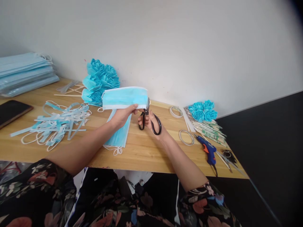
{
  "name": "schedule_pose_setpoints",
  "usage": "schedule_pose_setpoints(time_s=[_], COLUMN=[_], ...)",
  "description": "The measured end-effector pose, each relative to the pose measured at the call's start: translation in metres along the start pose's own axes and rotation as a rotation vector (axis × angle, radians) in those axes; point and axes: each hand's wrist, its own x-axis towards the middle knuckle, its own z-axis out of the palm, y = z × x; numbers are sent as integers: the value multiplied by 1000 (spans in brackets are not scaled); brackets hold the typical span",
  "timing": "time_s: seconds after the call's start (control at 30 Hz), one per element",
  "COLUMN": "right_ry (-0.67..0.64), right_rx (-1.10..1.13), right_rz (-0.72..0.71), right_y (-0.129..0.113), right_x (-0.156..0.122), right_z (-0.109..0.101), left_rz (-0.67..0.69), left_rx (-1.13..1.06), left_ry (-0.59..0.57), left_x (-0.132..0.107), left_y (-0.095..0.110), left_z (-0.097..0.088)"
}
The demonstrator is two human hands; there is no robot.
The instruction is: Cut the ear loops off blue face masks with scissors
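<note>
My left hand point(126, 114) grips a light blue face mask point(125, 97) by its lower edge, thumb on top, and holds it above the table. My right hand point(149, 120) has its fingers in the black handles of a pair of scissors point(156, 126). The blades point up at the mask's right end, partly hidden, and I cannot tell whether they cut into it. Under my left wrist, more blue masks point(119, 134) lie on the table with white ear loops toward me. Trimmed mask strips and loops point(61, 121) form a tangled heap to the left.
Blue paper-like flowers on sticks point(100, 82) lie behind the heap; smaller ones point(203, 110) lie at right. Stacked masks point(26, 74) and a phone point(14, 111) are far left. Tape rolls point(186, 137) and a blue glue gun point(208, 149) sit right. A wall rises behind the table point(142, 157).
</note>
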Motion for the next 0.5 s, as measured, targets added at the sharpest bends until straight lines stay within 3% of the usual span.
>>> schedule_pose_setpoints(time_s=[0.37, 0.5], right_ry=[69, 51], right_rx=[-11, -47], right_rz=[92, 48], right_y=[-13, -11], right_x=[12, 13], right_z=[5, 4], left_rz=[9, -5], left_rx=[-11, 32], left_ry=[-23, -9], left_x=[1, -1], left_y=[2, -1], left_z=[0, -1])
